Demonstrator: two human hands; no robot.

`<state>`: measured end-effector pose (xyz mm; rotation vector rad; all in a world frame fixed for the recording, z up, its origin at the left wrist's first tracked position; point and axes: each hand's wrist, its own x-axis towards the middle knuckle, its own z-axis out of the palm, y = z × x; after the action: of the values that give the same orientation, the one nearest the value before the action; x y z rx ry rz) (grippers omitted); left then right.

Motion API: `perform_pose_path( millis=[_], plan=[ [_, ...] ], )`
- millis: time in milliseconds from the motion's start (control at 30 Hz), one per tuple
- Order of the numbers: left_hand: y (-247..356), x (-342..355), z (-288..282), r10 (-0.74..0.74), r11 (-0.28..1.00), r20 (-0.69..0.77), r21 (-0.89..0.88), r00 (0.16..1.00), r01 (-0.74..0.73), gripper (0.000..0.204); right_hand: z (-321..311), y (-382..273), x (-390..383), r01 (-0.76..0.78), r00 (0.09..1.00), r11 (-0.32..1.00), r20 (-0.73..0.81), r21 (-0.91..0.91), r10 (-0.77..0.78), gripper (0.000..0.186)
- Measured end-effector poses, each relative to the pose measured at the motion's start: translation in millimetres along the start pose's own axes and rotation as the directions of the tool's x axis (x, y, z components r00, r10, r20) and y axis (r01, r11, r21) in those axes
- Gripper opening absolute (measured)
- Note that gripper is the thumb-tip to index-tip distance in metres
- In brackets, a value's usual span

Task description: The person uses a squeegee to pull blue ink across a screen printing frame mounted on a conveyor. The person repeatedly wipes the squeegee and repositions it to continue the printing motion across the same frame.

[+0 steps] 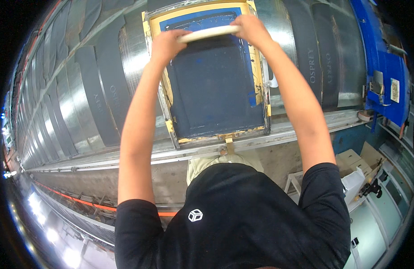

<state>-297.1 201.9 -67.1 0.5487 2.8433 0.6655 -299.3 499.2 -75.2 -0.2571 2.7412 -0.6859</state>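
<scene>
With both arms stretched away from me, I grip a pale, bar-shaped squeegee point(209, 34) at its two ends. My left hand point(166, 45) is closed round its left end and my right hand point(253, 30) round its right end. The squeegee lies across the far part of a screen-printing frame point(268, 110). Dark mesh point(216, 92) fills the frame, bordered by blue and yellow areas near the edges. Beyond the squeegee, dark ink is smeared on the blue strip. The hands and bar hide the squeegee's lower edge.
Dark cut fabric pieces point(91, 83) lie in rows on the long shiny table to the left, and more fabric pieces point(311, 49) to the right. A metal rail point(112, 158) runs along the near edge. Blue machinery point(388, 85) stands far right, with cardboard boxes point(350, 161) below.
</scene>
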Motion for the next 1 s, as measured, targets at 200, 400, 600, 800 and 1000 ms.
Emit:
perform_pose_path(
  millis=[200, 400, 600, 800, 1000],
  plan=[
    [35.0, -133.1, 37.6, -0.030, 0.998, 0.029, -0.062, 0.999, 0.032, 0.052, 77.5, -9.2, -140.5, 0.182, 0.945, 0.982, -0.268, -0.042, -0.186, 0.039],
    [78.8, -277.7, 63.7, -0.012, 0.999, 0.048, -0.044, 0.999, 0.014, 0.054, 110.2, -42.3, -281.5, 0.180, 0.961, 0.977, -0.233, 0.116, -0.150, 0.046],
    [73.5, -263.2, 55.8, 0.066, 0.997, -0.060, 0.041, 0.996, -0.063, 0.056, 86.8, -42.5, -260.2, 0.253, 0.947, 0.968, -0.204, 0.004, -0.246, 0.040],
    [18.2, -89.0, 11.4, -0.044, 0.999, -0.039, 0.007, 0.998, 0.044, 0.047, 41.3, -5.5, -76.8, 0.268, 0.931, 0.954, -0.219, -0.132, -0.291, 0.035],
    [-16.8, 23.0, -21.0, -0.154, 0.988, 0.040, 0.016, 0.987, 0.154, 0.037, 0.6, -0.1, 34.2, 0.135, 0.982, 0.990, -0.126, -0.038, -0.139, 0.030]
  ],
)
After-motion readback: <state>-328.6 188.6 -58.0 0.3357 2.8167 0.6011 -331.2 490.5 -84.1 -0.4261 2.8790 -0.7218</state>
